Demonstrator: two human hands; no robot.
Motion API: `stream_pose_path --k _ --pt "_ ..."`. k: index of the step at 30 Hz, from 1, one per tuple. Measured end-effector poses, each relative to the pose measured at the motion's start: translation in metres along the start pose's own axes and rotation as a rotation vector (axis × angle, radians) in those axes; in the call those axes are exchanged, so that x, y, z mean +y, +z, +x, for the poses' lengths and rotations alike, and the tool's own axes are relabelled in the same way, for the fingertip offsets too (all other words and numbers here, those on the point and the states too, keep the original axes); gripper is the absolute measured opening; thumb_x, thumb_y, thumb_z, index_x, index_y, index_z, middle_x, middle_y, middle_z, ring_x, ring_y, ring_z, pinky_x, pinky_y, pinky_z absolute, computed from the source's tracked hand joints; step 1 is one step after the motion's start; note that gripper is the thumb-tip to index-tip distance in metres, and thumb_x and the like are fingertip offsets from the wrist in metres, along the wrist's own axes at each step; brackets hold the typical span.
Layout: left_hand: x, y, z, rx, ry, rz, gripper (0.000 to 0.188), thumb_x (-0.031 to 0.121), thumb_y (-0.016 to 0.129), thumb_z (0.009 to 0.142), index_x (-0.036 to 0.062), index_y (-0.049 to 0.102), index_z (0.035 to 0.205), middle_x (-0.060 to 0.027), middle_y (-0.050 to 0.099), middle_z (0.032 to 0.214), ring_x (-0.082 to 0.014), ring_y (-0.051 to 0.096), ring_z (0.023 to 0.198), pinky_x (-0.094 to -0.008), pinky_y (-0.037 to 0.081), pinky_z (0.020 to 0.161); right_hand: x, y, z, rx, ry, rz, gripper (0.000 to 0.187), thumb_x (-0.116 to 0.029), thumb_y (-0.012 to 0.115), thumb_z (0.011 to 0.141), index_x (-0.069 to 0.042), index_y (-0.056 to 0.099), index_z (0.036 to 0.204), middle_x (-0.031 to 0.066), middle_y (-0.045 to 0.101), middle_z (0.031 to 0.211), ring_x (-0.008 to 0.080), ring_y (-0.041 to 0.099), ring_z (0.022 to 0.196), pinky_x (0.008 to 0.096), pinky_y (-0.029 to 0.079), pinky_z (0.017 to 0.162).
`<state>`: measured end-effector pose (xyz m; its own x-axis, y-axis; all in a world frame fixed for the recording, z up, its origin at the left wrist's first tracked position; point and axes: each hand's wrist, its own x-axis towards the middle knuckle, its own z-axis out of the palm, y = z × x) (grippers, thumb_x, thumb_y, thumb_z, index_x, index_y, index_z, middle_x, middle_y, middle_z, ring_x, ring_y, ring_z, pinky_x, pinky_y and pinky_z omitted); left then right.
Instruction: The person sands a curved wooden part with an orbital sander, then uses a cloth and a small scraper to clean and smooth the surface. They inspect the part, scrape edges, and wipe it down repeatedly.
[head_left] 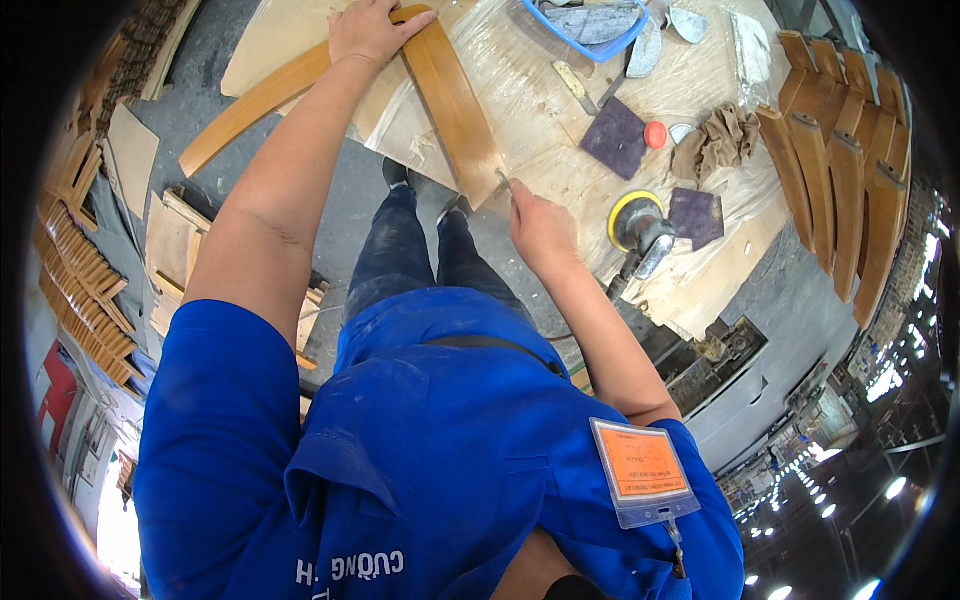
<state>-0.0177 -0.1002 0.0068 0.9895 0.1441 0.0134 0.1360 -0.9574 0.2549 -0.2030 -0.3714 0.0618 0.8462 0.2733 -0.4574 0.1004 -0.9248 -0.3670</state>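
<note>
An angled, varnished brown wooden furniture part [447, 100] lies across the near edge of the worktable, one leg pointing toward me and the other reaching left past the edge. My left hand [368, 35] grips it at the bend, thumb stretched over the top. Close to the end of its near leg is my right hand [543, 230], closed around a small thin tool [502, 177]. Only the tool's pale tip shows, at or just beside the wood; its kind is hidden by my fingers.
Plastic sheeting covers the worktable [400, 130]. To the right are a sander with a yellow pad [634, 222], dark abrasive pads [613, 140], a red round object [655, 134] and a crumpled brown cloth [722, 140]. A blue tray [600, 55] holds tools. Curved wooden parts [845, 170] stand far right.
</note>
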Motion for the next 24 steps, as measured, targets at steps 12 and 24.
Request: stream_pose_path --k 12,24 --pt "0.003 -0.005 -0.002 -0.009 0.011 -0.02 0.056 0.06 0.061 0.078 0.0091 0.067 0.101 -0.0135 0.063 0.105 -0.0314 0.058 0.102 -0.0411 0.044 0.091 -0.018 -0.005 0.007 -0.162 0.105 -0.07 0.031 -0.008 0.044 0.087 -0.006 0.055 0.116 0.0245 0.066 0.086 0.042 0.065 0.08 0.0497 0.051 0.073" --pt "-0.004 0.005 0.006 -0.042 -0.007 0.094 0.068 0.073 0.051 0.078 0.0135 0.068 0.105 -0.0079 0.066 0.103 -0.0264 0.062 0.098 -0.0387 0.045 0.087 -0.004 -0.003 -0.001 0.006 0.038 0.093 0.021 -0.011 0.048 0.087 -0.007 0.056 0.106 0.0201 0.066 0.08 0.0401 0.065 0.076 0.0507 0.051 0.069"
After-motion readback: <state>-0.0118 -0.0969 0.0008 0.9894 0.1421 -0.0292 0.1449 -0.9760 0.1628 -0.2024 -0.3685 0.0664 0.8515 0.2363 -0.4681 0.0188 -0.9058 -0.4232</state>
